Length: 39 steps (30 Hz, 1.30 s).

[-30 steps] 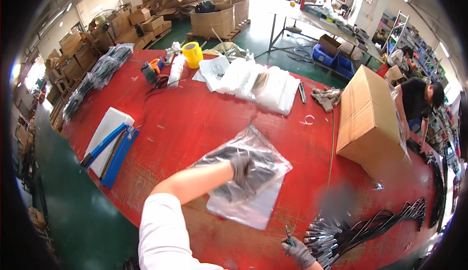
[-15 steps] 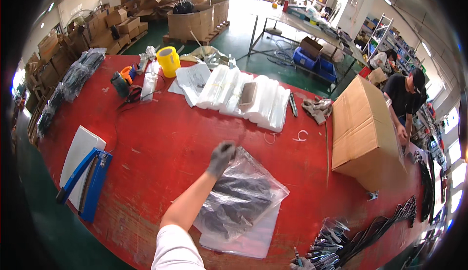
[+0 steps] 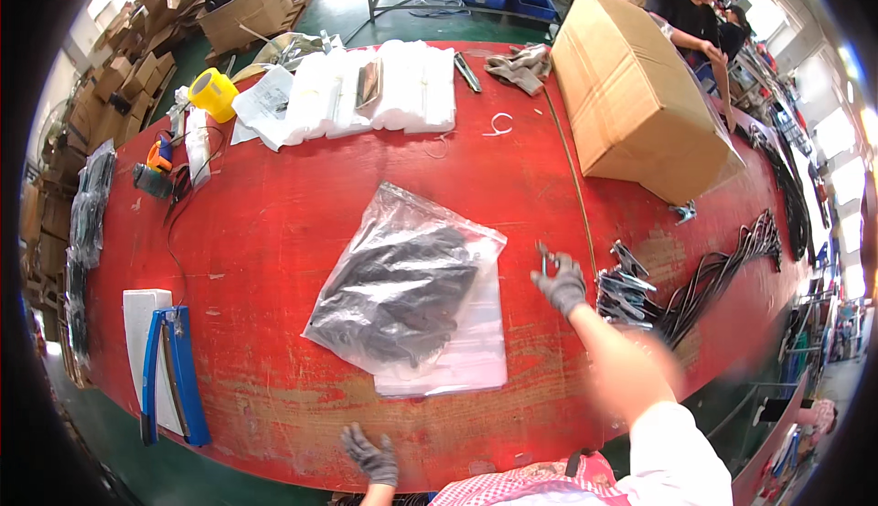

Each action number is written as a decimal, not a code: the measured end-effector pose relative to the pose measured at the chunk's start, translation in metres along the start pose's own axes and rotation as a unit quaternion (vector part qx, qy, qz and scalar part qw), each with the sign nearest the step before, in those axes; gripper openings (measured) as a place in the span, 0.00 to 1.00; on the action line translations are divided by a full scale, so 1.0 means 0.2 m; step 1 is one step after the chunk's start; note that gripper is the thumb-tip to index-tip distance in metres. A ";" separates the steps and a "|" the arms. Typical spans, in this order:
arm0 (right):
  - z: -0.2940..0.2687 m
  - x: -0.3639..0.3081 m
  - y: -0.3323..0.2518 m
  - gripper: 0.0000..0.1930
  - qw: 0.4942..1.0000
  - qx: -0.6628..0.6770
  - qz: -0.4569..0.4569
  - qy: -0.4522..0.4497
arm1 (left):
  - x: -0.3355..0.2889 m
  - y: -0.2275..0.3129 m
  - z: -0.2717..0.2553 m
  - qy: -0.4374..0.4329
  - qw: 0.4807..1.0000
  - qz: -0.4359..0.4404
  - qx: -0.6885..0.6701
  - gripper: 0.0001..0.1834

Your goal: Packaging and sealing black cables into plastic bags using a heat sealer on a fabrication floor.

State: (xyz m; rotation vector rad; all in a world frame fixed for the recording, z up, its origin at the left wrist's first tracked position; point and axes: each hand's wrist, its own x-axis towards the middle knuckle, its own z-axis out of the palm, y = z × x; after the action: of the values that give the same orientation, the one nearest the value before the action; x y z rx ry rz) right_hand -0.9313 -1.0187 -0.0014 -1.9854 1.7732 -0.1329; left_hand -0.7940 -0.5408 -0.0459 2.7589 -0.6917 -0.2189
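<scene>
A clear plastic bag (image 3: 402,291) with dark, folded contents lies tilted on the red table. Under its right side rests a stack of flat, translucent bags or sheets (image 3: 480,360). My right hand (image 3: 561,285), in a grey glove, is raised between that bag and a heap of metal-ended pieces (image 3: 624,287) with black cords. Its fingers grip a small, slim dark piece (image 3: 546,257), whose kind I cannot make out. My left hand (image 3: 370,456), also gloved, is at the near table edge with fingers spread and nothing in it.
A blue-armed paper cutter (image 3: 187,378) lies at left. Rolls of clear bags (image 3: 402,85), a yellow tape roll (image 3: 213,95), and grey gloves (image 3: 521,69) line the far side. A large cardboard box (image 3: 631,85) stands at right; a co-worker (image 3: 686,12) works beyond it.
My left hand has let go of the bag's upper corner and drawn back to the near edge. My right hand has come up from the lower right with the slim piece. The view has shifted.
</scene>
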 end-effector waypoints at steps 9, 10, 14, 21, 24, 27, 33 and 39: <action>0.01 -0.24 0.11 0.26 0.937 0.013 -0.345 0.047 | -0.47 0.12 0.08 -0.072 0.995 0.043 0.057 0.36; -0.02 -0.37 0.15 0.23 0.922 0.033 -0.385 -0.002 | -0.49 0.12 0.10 -0.068 0.995 0.044 0.056 0.33; 0.02 -0.65 0.40 0.14 0.882 0.021 -0.431 -0.189 | -0.56 0.21 0.06 -0.053 0.996 0.040 0.065 0.30; -0.16 -0.30 0.35 0.13 0.923 0.022 -0.354 -0.149 | -0.22 0.51 -0.10 0.096 0.988 0.122 -0.021 0.10; -0.12 -0.02 0.22 0.15 0.944 0.003 -0.312 -0.102 | 0.33 0.87 -0.27 0.191 0.940 0.261 -0.107 0.07; -0.06 0.27 0.07 0.17 0.959 -0.005 -0.281 -0.024 | 0.89 1.24 -0.31 0.143 0.910 0.356 -0.157 0.06; 0.09 0.74 -0.28 0.23 0.971 -0.092 -0.222 -0.012 | 1.82 1.65 0.14 -0.028 0.938 0.345 -0.004 0.16; 0.38 1.36 -0.42 0.29 0.939 -0.183 -0.285 0.059 | 2.35 1.90 0.57 -0.045 0.930 0.358 0.076 0.23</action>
State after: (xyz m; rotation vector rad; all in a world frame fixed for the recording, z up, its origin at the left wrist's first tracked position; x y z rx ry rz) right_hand -0.7830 -1.2548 -0.0979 -2.7756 1.3012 -0.1117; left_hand -0.5735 -1.1153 -0.0718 2.4302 -1.7292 -0.1313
